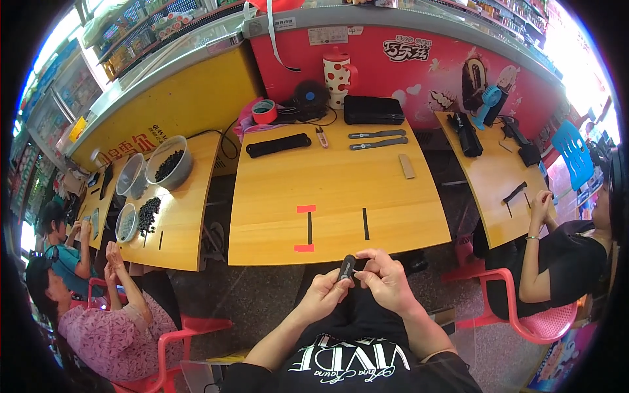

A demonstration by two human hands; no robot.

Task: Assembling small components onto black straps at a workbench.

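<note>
Just beyond the table's near edge, my left hand (326, 290) is closed around a small black, rounded, oblong piece (348, 263) with pale lettering. Beside it, my right hand (385, 281) pinches at the piece's edge; whatever sits between those fingertips is too small to make out. In front of my hands, a thin black strip (310, 228) lies on the wooden table (275, 190) between two red tape pieces (304, 209). A second black strip (366, 224) lies to its right.
At the table's back are a folded black strap (278, 145), thread snips (322, 137), two dark grey straps (378, 139), a tan strip (407, 166), a black pouch (373, 110), a tape roll (264, 111) and a dotted tumbler (336, 78). People sit at side tables; plastic tubs (171, 171) stand left.
</note>
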